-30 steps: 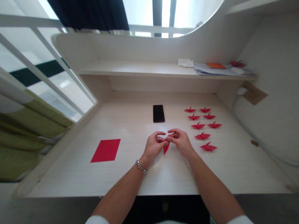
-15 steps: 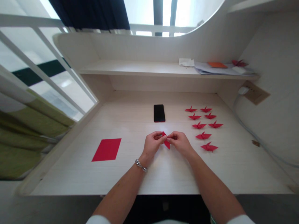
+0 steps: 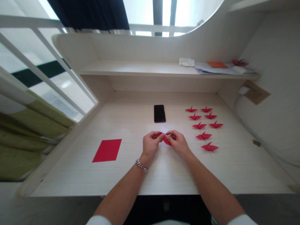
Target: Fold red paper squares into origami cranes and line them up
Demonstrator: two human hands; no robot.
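Observation:
Between my two hands is a small folded piece of red paper [image 3: 166, 141], raised just over the desk. My left hand [image 3: 151, 143] pinches its left end between thumb and fingers. On the other side my right hand [image 3: 177, 142] is closed on its right part. Fingers cover much of the folded paper, so its full shape is hidden. To the right stand several red paper cranes [image 3: 203, 136] in two columns. A flat red paper sheet [image 3: 107, 150] lies to the left of my hands.
A black phone [image 3: 159, 113] lies beyond my hands. The shelf [image 3: 140, 67] above carries papers [image 3: 211, 69], an orange piece [image 3: 217, 64], a white tissue [image 3: 186, 62] and a red folded paper shape [image 3: 240, 62]. A grey cable [image 3: 243, 125] runs down the right wall from a socket plate [image 3: 257, 92].
The folded red paper has turned and tilts more to the left. My left hand has shifted slightly left, and my right hand has changed its hold a little.

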